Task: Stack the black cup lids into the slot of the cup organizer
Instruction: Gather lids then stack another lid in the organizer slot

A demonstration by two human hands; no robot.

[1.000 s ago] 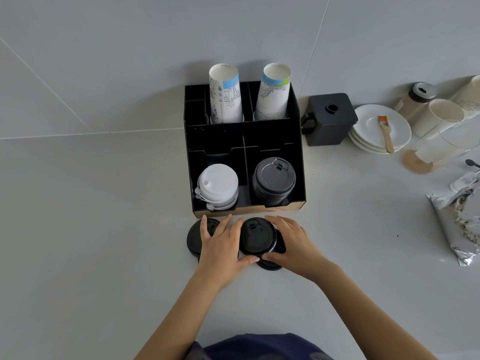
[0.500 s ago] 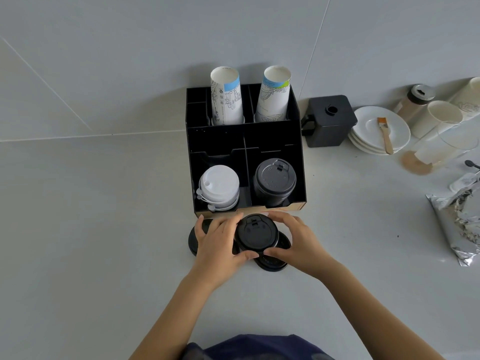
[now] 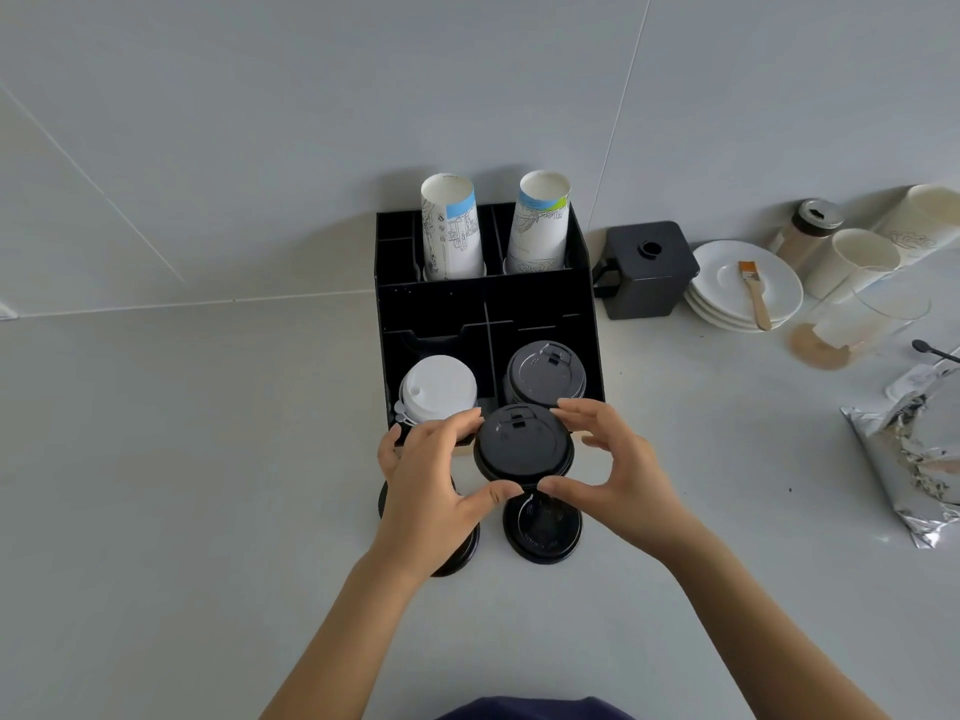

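Note:
A small stack of black cup lids [image 3: 522,445] is lifted off the table, held between my left hand [image 3: 431,480] and my right hand [image 3: 615,475] just in front of the black cup organizer [image 3: 589,324]. The organizer's front right slot holds a stack of black lids [image 3: 544,371]; its front left slot holds white lids [image 3: 439,388]. Another black lid [image 3: 543,532] lies on the table below the lifted stack. One more black lid [image 3: 462,556] is mostly hidden under my left hand.
Two stacks of paper cups [image 3: 449,226] stand in the organizer's back slots. To the right are a black box [image 3: 647,270], white plates [image 3: 727,283] with a brush [image 3: 753,293], cups [image 3: 852,262] and a foil bag [image 3: 914,454].
Both hands have raised the stack of black lids off the table and carried it toward the organizer's front edge, uncovering the lid beneath.

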